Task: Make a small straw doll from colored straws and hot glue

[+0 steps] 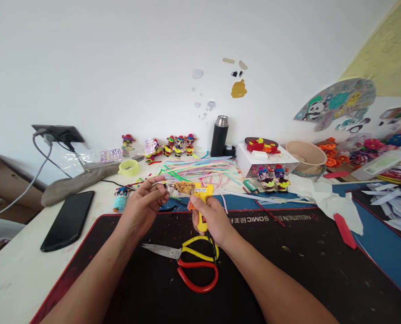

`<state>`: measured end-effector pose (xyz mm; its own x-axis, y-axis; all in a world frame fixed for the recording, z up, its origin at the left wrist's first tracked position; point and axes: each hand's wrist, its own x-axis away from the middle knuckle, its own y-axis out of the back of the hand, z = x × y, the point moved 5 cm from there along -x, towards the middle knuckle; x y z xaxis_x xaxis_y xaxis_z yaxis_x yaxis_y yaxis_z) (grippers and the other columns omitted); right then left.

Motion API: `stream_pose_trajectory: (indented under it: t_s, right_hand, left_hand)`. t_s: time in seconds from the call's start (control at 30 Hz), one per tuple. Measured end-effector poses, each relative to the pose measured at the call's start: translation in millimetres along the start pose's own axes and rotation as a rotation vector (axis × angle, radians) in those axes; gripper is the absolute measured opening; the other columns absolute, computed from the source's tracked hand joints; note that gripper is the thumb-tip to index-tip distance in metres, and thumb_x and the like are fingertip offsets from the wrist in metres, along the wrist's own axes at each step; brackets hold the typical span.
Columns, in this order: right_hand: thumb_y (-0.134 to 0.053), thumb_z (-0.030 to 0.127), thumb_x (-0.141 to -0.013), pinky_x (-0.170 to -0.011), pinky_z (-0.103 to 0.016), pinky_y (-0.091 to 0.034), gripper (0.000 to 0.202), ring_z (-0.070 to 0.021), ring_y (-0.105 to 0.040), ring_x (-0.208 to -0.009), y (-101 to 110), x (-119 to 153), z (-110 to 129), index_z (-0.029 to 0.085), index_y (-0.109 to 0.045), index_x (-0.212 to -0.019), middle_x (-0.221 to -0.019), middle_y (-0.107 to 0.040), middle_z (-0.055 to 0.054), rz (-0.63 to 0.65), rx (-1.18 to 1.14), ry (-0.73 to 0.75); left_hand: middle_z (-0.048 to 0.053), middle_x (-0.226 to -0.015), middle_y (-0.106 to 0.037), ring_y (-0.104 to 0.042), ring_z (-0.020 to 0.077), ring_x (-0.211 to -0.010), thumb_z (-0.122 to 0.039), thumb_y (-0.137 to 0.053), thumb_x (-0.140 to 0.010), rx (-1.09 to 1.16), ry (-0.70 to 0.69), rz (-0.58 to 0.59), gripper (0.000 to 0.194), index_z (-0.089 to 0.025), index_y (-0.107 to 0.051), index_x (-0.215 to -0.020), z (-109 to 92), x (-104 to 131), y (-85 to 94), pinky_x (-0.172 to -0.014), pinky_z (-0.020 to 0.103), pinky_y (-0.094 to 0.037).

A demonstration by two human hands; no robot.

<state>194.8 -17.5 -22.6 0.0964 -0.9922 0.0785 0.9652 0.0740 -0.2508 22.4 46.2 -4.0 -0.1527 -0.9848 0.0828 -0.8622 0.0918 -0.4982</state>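
My right hand (212, 218) is wrapped round the handle of a yellow glue gun (203, 194), whose stained nozzle end points left. At the tip of the nozzle, my left hand (148, 200) pinches something small and thin that I cannot make out. Below both hands, scissors (173, 253) with one yellow and one red handle lie on the black mat (271, 256), blades to the left. A small figure in light blue (120, 200) stands left of my left hand.
A black phone (68, 220) lies at the left. Behind the hands are pipe cleaners (196, 170), several small figures (179, 146), a black flask (219, 137) and a white box (266, 157). White strips (396, 202) lie at the right.
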Motion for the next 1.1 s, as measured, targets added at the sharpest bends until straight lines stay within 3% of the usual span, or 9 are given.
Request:
stream_pose_trajectory:
  t_s: [0.37, 0.67, 1.1]
  right_hand:
    - [-0.066, 0.076, -0.087, -0.034, -0.025, -0.024, 0.066, -0.0104, -0.041, -0.03, -0.7, 1.2, 1.2, 0.021, -0.053, -0.052, -0.038, -0.045, 0.001, 0.011, 0.01, -0.001]
    - [-0.07, 0.075, -0.082, -0.033, -0.023, -0.027, 0.057, -0.011, -0.042, -0.03, -2.9, 2.9, 5.7, 0.02, -0.059, -0.069, -0.038, -0.048, 0.004, 0.003, -0.004, -0.021]
    - [-0.07, 0.072, -0.083, -0.034, -0.023, -0.028, 0.053, -0.0109, -0.041, -0.029, -4.0, 2.7, 6.8, 0.02, -0.061, -0.078, -0.04, -0.05, 0.005, 0.015, 0.007, -0.026]
  left_hand:
    - [0.001, -0.077, -0.07, -0.065, 0.0125, -0.067, -0.017, -0.092, -0.067, 0.012, -0.004, 0.009, 0.043, -0.017, -0.078, -0.107, 0.4, 0.3, 1.4, -0.061, 0.02, -0.051]
    - [0.001, -0.076, -0.07, -0.065, 0.0123, -0.067, -0.017, -0.094, -0.065, 0.035, -0.009, 0.006, 0.044, -0.016, -0.079, -0.106, -1.1, 0.2, 0.6, -0.061, 0.019, -0.052]
    - [0.0, -0.073, -0.068, -0.064, 0.0116, -0.065, -0.017, -0.096, -0.063, 0.043, -0.018, 0.01, 0.044, -0.016, -0.079, -0.104, -2.3, 1.4, -0.2, -0.058, 0.018, -0.051]
